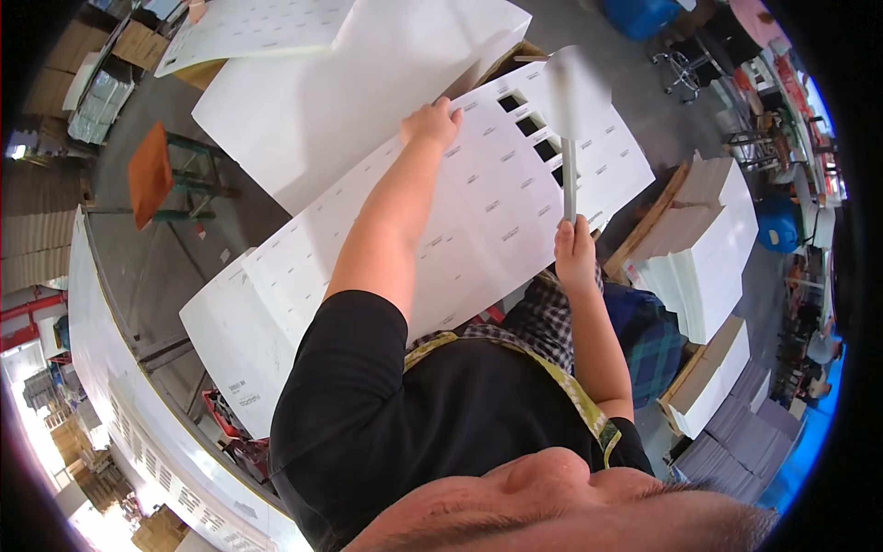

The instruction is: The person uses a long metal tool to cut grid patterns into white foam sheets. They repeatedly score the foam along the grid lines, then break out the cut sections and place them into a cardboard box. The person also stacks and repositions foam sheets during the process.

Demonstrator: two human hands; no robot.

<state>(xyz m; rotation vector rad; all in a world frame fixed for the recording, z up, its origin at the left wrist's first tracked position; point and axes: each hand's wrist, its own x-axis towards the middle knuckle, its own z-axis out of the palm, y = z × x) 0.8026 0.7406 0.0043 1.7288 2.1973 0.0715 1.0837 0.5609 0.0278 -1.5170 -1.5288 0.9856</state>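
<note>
A large white printed sheet (478, 198) with rows of small print slopes across in front of me. Near its right part run several square dark openings (531, 124). My left hand (432, 124) is closed over the sheet's far edge, its arm stretched across the surface. My right hand (577, 253), by the near right edge, is wrapped round the lower end of a mallet-like tool's long grey handle (570, 184). Its pale head (578, 87) is smeared by motion and stands above the openings; its exact shape cannot be made out.
Another broad white sheet (359, 101) lies beyond. Stacks of white sheets (708, 248) on wooden boards stand at right, with a lower stack (717, 377) nearer. An orange-topped stool (152, 175) is at left. A long white table (120, 368) curves along the left side.
</note>
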